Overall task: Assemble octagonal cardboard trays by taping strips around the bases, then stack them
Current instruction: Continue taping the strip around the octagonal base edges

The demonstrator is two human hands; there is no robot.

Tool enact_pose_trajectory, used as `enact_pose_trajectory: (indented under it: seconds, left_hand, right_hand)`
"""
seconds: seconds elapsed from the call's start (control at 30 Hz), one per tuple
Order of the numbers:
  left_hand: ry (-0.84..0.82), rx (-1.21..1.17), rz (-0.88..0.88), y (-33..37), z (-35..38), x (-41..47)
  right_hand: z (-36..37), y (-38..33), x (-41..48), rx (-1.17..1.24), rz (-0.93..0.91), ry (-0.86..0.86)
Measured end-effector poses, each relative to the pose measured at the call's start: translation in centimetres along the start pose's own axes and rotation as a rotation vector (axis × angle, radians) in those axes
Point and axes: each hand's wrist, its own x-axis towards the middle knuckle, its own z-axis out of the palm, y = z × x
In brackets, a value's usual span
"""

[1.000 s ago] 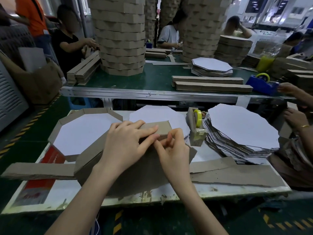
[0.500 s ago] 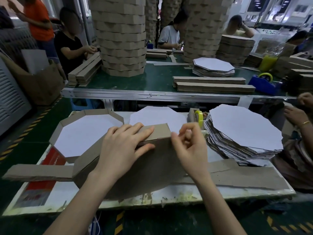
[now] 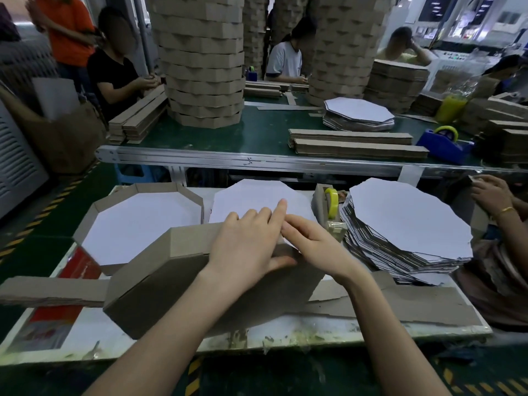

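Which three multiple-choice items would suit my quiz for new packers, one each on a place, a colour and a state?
1. The finished tray lies:
A) left of the tray under the hands
B) right of it
C) on the floor

2. The near tape roll is:
A) red
B) yellow
C) black

3. The tray under the hands is:
A) flat, open side up
B) stacked on another
C) tipped up, brown underside to the camera

Answers:
1 A: it sits open side up at the left of the near table.
2 B: the roll in the cardboard-coloured dispenser is yellow.
3 C: the left hand and right hand press on its raised upper wall.
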Motion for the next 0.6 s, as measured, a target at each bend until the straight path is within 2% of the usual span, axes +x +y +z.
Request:
enact_pose_trajectory:
  seconds: [0.13, 0.27, 0.33, 0.47, 0.6]
  left_hand:
    - [0.009, 0.011, 0.006, -1.0, -0.1, -0.7]
    - [0.15, -0.064, -0.016, -2.6, -1.3, -2.4]
    - [0.211, -0.113, -0.059, -3.7, -1.7, -3.2]
    - [0.219, -0.371, -0.216, -5.2, -1.1, -4.9]
    - [0.219, -0.448, -0.281, -6.1, 0.7, -6.8]
  right_hand:
    - [-1.1, -0.2, 0.3, 0.037, 0.05, -0.09]
    - [-2.0, -0.7, 1.1, -0.054, 0.052, -0.109]
    - [-2.4, -1.2, 1.4, -0.088, 0.044, -0.106]
    - [-3.1, -3.0, 1.8, -0.06, -0.005, -0.058]
    - [-2.6, -4.0, 2.2, -0.089, -0.092, -0.05]
